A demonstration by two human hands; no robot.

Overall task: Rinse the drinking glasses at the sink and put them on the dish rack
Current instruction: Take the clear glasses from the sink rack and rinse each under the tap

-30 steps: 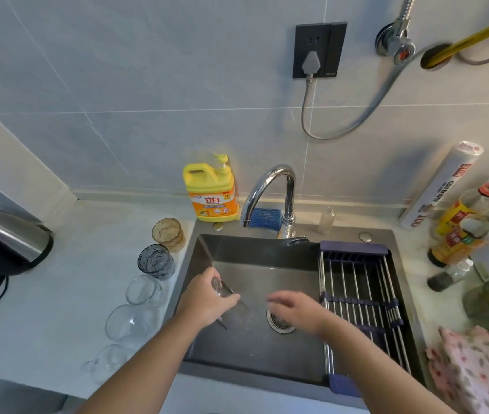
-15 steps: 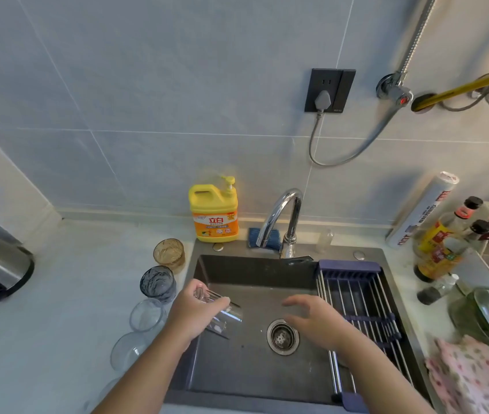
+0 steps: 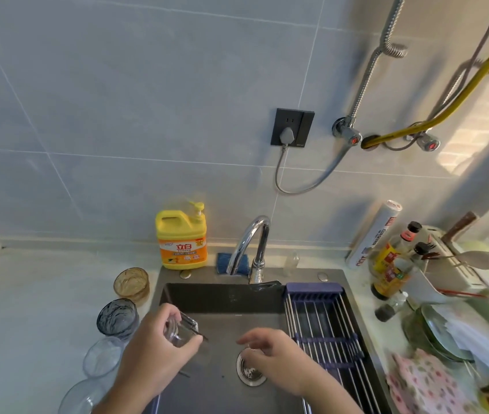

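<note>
Glass [image 3: 182,331], clear and tipped sideways, is gripped in the curled fingers of the left hand [image 3: 150,351] over the left half of the sink [image 3: 225,300]. Right hand [image 3: 270,357] hovers above the drain [image 3: 250,372], fingers relaxed, holding nothing. On the counter [image 3: 28,309] left of the sink stand an amber glass [image 3: 131,283], a grey glass [image 3: 117,318] and two clear glasses [image 3: 102,357]. Rack [image 3: 323,324] spans the sink's right side.

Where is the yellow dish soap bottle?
In the head view, the yellow dish soap bottle stands at the back left corner of the sink, against the tiled wall, left of the chrome faucet.
</note>
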